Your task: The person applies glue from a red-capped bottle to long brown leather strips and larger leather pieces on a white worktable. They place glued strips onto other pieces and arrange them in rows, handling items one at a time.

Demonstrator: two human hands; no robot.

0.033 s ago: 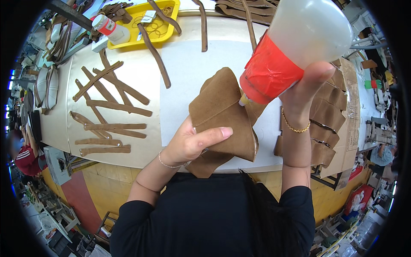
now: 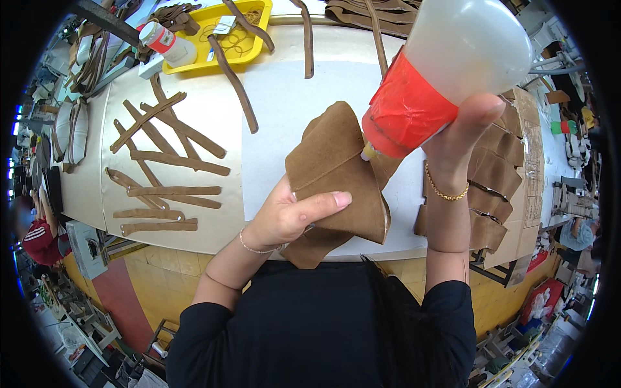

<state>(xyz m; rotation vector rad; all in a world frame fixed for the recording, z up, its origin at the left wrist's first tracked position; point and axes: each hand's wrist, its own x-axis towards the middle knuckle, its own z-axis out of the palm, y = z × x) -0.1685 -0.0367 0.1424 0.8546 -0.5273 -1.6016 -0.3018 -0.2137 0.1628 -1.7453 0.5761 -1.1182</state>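
Note:
My left hand (image 2: 291, 216) grips a folded brown suede-like piece (image 2: 330, 168) with a stitched seam, its thumb lying on top. My right hand (image 2: 462, 132) is wrapped round a large translucent squeeze bottle (image 2: 472, 45), tipped nozzle down. A red wrap (image 2: 409, 107) circles the bottle's lower part. The yellowish nozzle tip (image 2: 367, 153) is at the brown piece's upper right edge, near the seam; whether it touches is hard to tell. Most of my right fingers are hidden behind the bottle.
Several brown strips (image 2: 180, 161) lie crossed on the table's left. A yellow tray (image 2: 255, 55) holding rubber bands and a second bottle (image 2: 169, 46) stand at the back left. Overlapping brown pieces (image 2: 491, 165) rest on cardboard (image 2: 532, 194) at the right.

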